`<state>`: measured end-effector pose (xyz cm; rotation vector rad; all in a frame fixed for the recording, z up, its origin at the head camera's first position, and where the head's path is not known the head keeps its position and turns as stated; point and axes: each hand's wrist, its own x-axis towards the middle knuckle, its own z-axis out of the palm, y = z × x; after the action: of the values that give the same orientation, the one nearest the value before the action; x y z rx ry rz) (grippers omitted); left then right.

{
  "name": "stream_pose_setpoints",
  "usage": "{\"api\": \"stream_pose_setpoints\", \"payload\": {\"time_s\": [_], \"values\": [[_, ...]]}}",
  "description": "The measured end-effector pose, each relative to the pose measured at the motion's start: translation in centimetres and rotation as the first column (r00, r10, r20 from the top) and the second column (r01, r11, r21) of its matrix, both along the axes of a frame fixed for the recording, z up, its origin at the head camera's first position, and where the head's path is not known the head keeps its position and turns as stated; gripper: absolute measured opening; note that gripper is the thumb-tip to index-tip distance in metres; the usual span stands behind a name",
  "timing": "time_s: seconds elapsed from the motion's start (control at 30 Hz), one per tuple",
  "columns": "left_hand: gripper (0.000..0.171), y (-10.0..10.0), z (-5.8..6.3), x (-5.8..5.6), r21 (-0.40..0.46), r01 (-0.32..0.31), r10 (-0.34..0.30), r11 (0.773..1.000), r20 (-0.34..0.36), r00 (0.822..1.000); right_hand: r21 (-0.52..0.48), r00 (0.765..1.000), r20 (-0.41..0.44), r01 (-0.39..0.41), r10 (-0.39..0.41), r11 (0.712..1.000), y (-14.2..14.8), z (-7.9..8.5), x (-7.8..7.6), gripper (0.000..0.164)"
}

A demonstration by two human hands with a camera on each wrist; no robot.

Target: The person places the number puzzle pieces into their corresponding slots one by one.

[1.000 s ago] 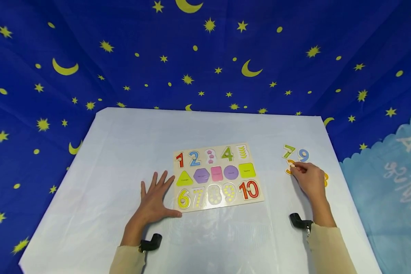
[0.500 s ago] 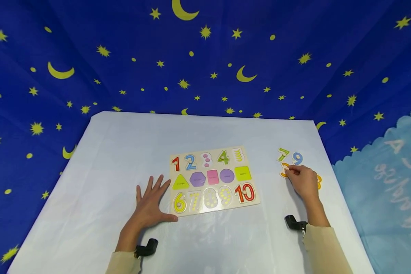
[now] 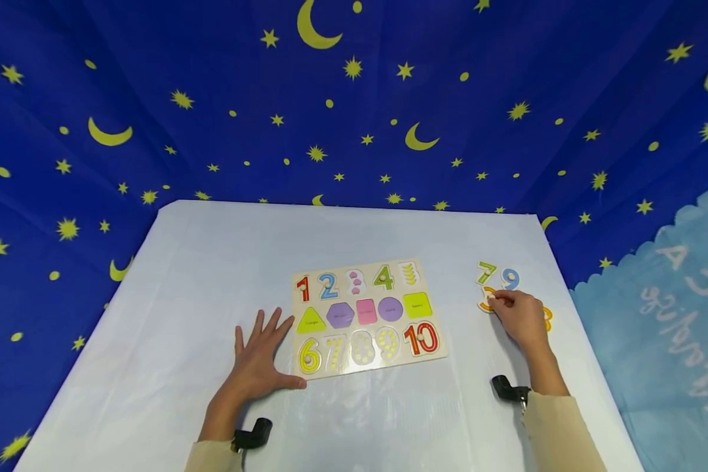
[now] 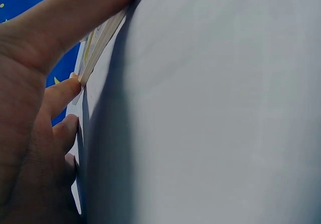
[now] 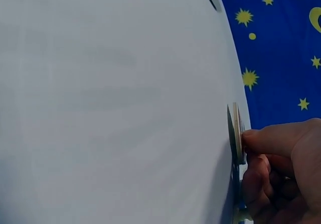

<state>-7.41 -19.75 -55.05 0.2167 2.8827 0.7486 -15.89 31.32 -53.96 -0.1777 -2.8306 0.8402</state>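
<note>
A wooden number puzzle board [image 3: 360,373] lies flat on the white table. My left hand [image 3: 256,364] is spread at its left side, thumb at the near corner and index fingertip by the edge. In the left wrist view the board's edge [image 4: 103,48] shows between thumb and fingers. My right hand [image 3: 522,320] pinches an orange number piece [image 3: 484,303], which looks like a 3, between thumb and fingers. It shows edge-on in the right wrist view, close over the table. Just beyond lie a green 7 [image 3: 486,272] and a blue 9 [image 3: 510,278].
Another orange number piece [image 3: 547,318] is partly hidden behind my right hand. The board holds 1, 2, 4, 6 and 10; its 3, 5, 7, 8 and 9 places show printed pictures. A blue starry cloth [image 3: 242,144] rises behind the table [image 3: 224,249].
The head view has shifted slightly, so everything sits a little lower and to the left. Both hands keep their places, the right still at the orange piece.
</note>
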Motion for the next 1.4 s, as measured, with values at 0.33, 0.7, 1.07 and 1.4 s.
{"api": "stream_pose_setpoints", "payload": {"time_s": [0.33, 0.7, 1.07, 1.4], "values": [[0.129, -0.1, -0.1, 0.3, -0.004, 0.002, -0.002, 1.000, 0.004, 1.000, -0.014, 0.999, -0.001, -0.033, 0.033, 0.999, -0.7, 0.4, 0.1, 0.025], [0.129, 0.1, -0.3, 0.1, -0.003, 0.004, -0.004, 1.000, -0.001, 1.000, -0.029, 0.994, -0.071, -0.089, 0.086, 0.996, -1.8, 1.3, -0.5, 0.023], [0.130, -0.1, -0.3, -0.1, -0.006, -0.003, 0.003, 1.000, -0.003, 1.000, -0.024, 0.987, -0.074, -0.143, 0.141, 0.989, -2.4, 1.4, -1.7, 0.022], [0.129, -0.1, -0.1, 0.1, 0.000, 0.002, -0.002, 1.000, -0.002, 1.000, -0.048, 0.987, -0.052, -0.157, 0.155, 0.986, -3.4, 1.4, -2.1, 0.020]]}}
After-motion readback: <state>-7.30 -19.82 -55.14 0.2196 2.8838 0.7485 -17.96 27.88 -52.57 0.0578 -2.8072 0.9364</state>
